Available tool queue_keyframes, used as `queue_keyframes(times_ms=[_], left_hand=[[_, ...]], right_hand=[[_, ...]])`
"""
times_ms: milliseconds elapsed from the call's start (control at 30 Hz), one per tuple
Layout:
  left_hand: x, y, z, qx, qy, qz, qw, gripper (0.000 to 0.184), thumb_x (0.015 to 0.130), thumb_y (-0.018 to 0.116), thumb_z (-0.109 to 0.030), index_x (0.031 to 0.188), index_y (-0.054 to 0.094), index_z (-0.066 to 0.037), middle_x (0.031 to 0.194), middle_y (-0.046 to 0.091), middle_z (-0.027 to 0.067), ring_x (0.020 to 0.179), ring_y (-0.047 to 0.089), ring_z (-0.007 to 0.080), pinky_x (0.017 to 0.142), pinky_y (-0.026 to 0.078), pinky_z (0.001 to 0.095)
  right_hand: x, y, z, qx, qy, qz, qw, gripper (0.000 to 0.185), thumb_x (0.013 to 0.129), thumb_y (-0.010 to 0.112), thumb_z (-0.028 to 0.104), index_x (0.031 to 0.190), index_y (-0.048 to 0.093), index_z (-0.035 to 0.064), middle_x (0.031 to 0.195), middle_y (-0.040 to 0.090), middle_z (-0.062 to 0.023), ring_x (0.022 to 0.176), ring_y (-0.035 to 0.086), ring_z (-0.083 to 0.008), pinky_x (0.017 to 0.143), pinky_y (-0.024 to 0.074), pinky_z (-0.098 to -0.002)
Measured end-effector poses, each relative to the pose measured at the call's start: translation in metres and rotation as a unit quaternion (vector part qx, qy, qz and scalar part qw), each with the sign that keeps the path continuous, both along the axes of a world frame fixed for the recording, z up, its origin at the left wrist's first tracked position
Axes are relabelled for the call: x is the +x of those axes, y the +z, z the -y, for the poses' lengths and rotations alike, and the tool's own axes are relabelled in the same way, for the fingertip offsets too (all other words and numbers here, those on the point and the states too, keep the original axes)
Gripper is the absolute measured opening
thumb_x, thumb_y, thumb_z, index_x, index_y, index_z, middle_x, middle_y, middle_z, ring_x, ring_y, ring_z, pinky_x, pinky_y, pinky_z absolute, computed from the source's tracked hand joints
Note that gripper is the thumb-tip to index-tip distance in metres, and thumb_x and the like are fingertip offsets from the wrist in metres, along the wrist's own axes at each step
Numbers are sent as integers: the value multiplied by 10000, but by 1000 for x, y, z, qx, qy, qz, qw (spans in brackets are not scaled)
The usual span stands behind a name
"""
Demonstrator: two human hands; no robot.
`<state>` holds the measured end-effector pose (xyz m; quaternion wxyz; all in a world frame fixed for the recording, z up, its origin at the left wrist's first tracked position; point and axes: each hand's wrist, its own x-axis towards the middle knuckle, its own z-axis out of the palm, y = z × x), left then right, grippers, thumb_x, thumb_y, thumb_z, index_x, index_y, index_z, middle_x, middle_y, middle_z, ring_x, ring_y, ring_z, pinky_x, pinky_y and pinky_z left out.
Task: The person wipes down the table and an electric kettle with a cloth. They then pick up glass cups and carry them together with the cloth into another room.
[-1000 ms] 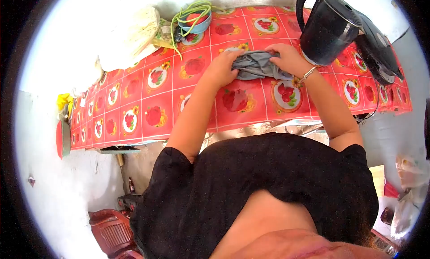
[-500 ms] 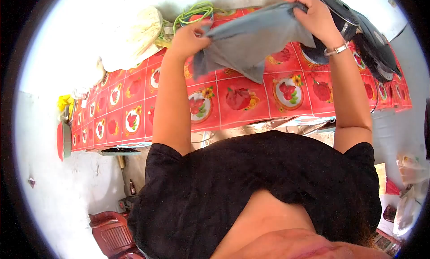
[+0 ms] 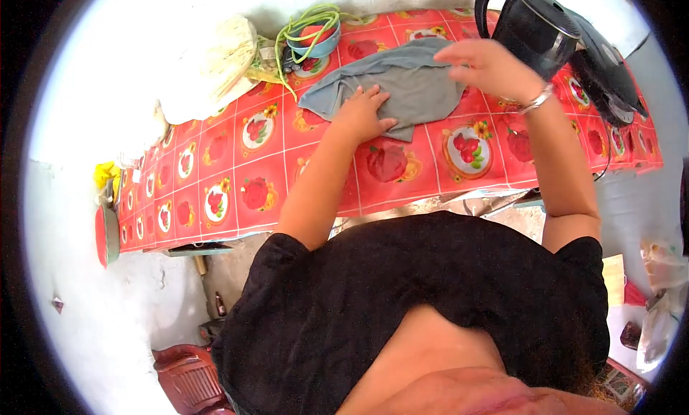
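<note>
A grey-blue cloth (image 3: 423, 92) lies spread on the red fruit-patterned tablecloth (image 3: 244, 192), its far edge folded over and wrinkled. My left hand (image 3: 362, 115) rests on the cloth's near left part, palm down with the fingers spread. Over the cloth's right end is my right hand (image 3: 495, 72), fingers stretched out to the left and nothing held in them. Whether its fingertips touch the fabric I cannot tell. A black electric kettle (image 3: 535, 31) stands just beyond my right hand.
At the back, a blue bowl (image 3: 323, 47) holds something red, with long green bean-like strands (image 3: 305, 24) draped over it. Left of it sits a pale bundle (image 3: 233, 49). A black appliance (image 3: 610, 70) stands at the right. A red plastic chair (image 3: 188, 379) is below left.
The cloth was held up in the air between both hands; now it lies on the table. My left hand has moved down and right onto it, and my right hand has let go.
</note>
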<state>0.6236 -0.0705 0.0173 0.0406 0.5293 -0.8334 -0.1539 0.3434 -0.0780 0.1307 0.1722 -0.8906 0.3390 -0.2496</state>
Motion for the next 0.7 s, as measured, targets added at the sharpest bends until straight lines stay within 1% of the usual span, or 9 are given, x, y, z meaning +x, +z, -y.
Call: queue_keyframes(times_ms=[67,133,167,233,333,433,500,600,700], left_hand=[[2,-6,0,-32,-2,-13,999,702,793,687,-448,1380,446,-148,1488,332,142,1364,276,429,1105,300,460],[3,-10,2,-25,4,-9,1000,718,782,684,-466,1386,440,-164,1499,321,114,1372,275,405,1100,292,496],[2,-10,3,-19,7,-9,1000,734,772,682,-485,1392,435,-180,1510,310,85,1380,275,382,1095,283,531],[1,-10,2,-18,12,-5,1000,735,772,682,-486,1393,433,-182,1511,307,84,1384,269,379,1092,281,545],[2,-12,4,-21,20,-3,1000,730,770,682,-487,1391,436,-192,1508,312,83,1388,265,368,1085,288,555],[3,-12,3,-28,21,0,999,726,768,684,-487,1388,441,-198,1508,314,79,1388,267,363,1079,299,552],[-1,-1,-3,-16,16,-5,1000,732,772,688,-479,1386,442,-165,1497,332,99,1372,287,386,1091,317,468],[-1,-5,0,-5,21,-2,1000,737,762,688,-490,1393,432,-208,1510,313,70,1394,258,353,1081,305,539],[-4,-5,0,-7,28,1,1000,741,766,686,-485,1400,419,-209,1513,307,63,1398,249,347,1080,306,541]], right_hand=[[-3,50,-19,67,9,42,997,270,913,572,152,1150,616,28,1064,658,-47,996,615,-159,883,477,-303],[-27,89,-31,23,-5,143,989,309,940,527,204,1177,599,20,1086,658,-73,1017,609,-158,923,450,-304],[-82,95,-5,22,-109,159,981,370,962,462,255,1205,568,-4,1154,636,-96,1063,596,-177,975,421,-317],[-67,160,-61,0,-26,293,956,382,970,403,236,1219,550,-12,1172,629,-104,1098,586,-213,1007,405,-338],[-93,171,-71,-97,-100,332,933,382,970,402,236,1219,549,-13,1172,629,-104,1099,585,-214,1007,405,-338],[-109,151,-61,-113,-165,346,917,382,970,400,235,1220,549,-13,1172,629,-105,1099,585,-215,1008,405,-339],[-115,136,-54,-105,-195,351,910,382,970,399,235,1220,548,-13,1173,629,-105,1100,585,-216,1008,404,-339],[-119,119,-51,-91,-215,363,902,383,970,397,234,1221,548,-14,1173,629,-105,1100,585,-216,1009,404,-339],[-119,108,-50,-81,-223,372,897,383,971,396,233,1221,547,-14,1173,629,-105,1101,585,-217,1009,404,-339]])
